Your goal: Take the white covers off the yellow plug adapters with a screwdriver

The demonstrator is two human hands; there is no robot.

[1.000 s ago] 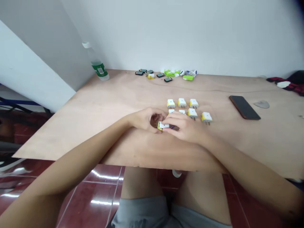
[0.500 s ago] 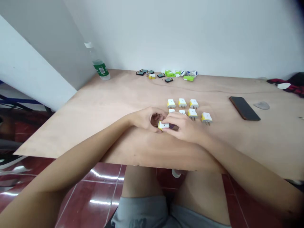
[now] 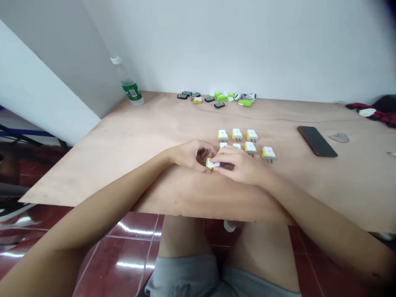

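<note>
A small white-and-yellow plug adapter (image 3: 213, 163) is held just above the table's near part, between both hands. My left hand (image 3: 194, 156) curls round its left end, thumb below and fingers bent beyond. My right hand (image 3: 238, 164) pinches its right end, fingers over the top. Something small, dark and purplish shows under the right fingers; I cannot make out its kind. Just beyond my right hand stand several like plug adapters in rows, among them one plug adapter (image 3: 268, 152) with two metal prongs facing me. My right hand partly hides two in the nearer row.
Along the wall lie several dark flat pieces (image 3: 209, 99), a yellow-and-white piece (image 3: 197, 100) and bright green casings (image 3: 245, 102). A bottle (image 3: 132, 91) stands at the back left. To the right lie a phone (image 3: 317, 141), a grey flat piece (image 3: 339, 137) and red-and-black cloth (image 3: 383, 116).
Both hands keep their hold on the plug adapter in nearly the same place. My right fingertips have shifted slightly over its top. The view has moved very slightly.
</note>
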